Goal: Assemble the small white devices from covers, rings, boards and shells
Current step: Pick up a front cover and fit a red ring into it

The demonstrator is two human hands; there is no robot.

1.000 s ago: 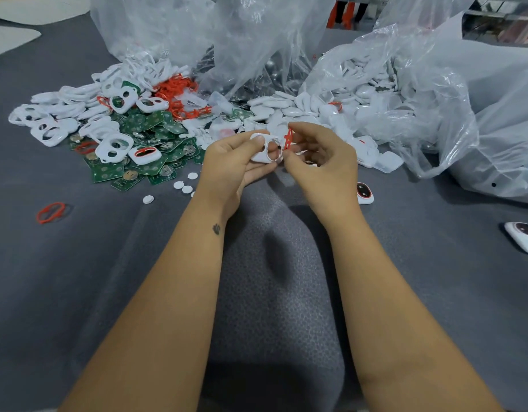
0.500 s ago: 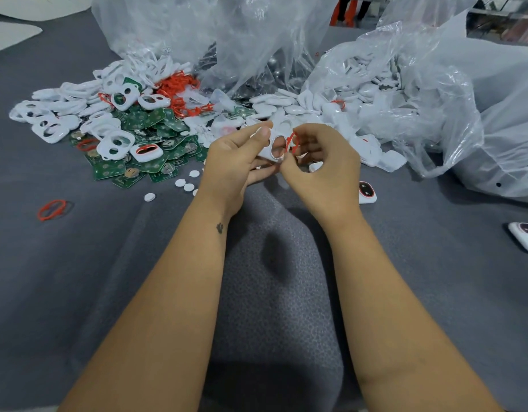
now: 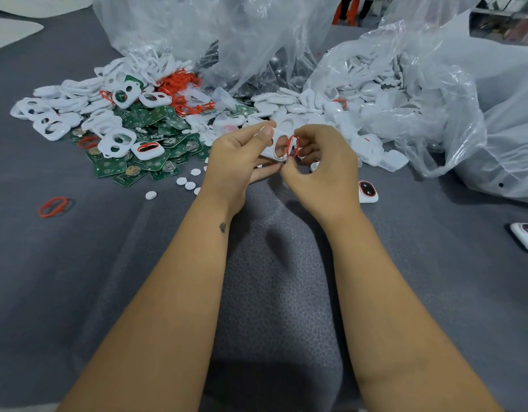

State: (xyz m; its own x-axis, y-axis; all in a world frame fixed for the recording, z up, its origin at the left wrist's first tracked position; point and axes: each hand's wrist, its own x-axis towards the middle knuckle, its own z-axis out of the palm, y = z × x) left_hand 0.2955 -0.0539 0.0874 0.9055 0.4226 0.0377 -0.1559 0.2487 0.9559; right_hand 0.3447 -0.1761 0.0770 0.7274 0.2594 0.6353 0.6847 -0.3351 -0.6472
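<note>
Hands (image 3: 282, 162) hold one cover (image 3: 276, 150), apparently one ring (image 3: 293, 146).

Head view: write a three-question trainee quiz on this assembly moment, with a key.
1. True or false: the left hand holds a white cover.
2. What does the right hand pinch against that cover? A) a green board B) a red ring C) a white disc
3. Fill in: a loose red ring lies alone on the grey mat, on the person's ____ side.

Key
1. True
2. B
3. left
</note>
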